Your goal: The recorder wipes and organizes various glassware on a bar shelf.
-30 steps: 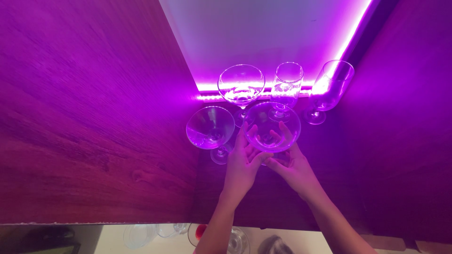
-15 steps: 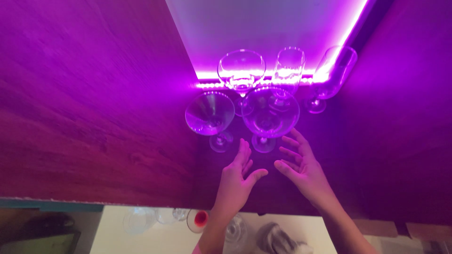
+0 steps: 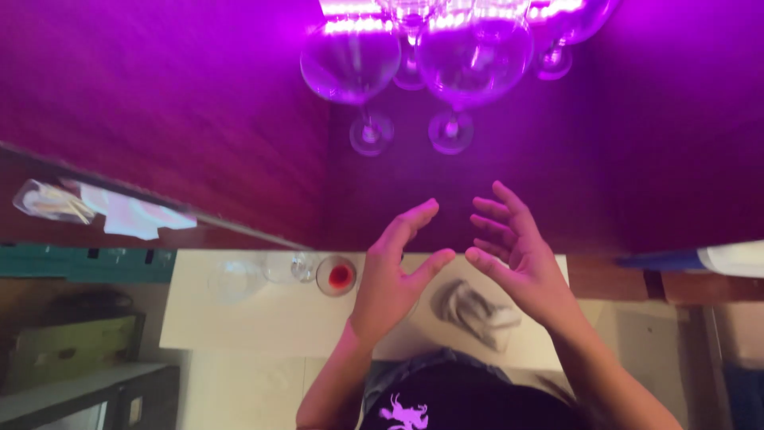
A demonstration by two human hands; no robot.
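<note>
My left hand (image 3: pixel 395 269) and my right hand (image 3: pixel 518 252) hover side by side, both empty with fingers spread, below a shelf lit in purple. On that shelf, just beyond my fingertips, stand two large round wine glasses: one on the left (image 3: pixel 351 62) and one on the right (image 3: pixel 474 57), each upright on its stem. More glasses (image 3: pixel 571 24) stand behind them near the glowing strip. Neither hand touches a glass.
Below the hands lies a white counter (image 3: pixel 263 318) with a small glass holding red liquid (image 3: pixel 337 275), two clear glasses (image 3: pixel 288 267) beside it and a crumpled grey cloth (image 3: pixel 476 310). A dark wooden wall (image 3: pixel 159 103) rises at the left of the shelf.
Both hands have let go of the right wine glass and drawn back toward me. The view has tilted down, showing the white counter.
</note>
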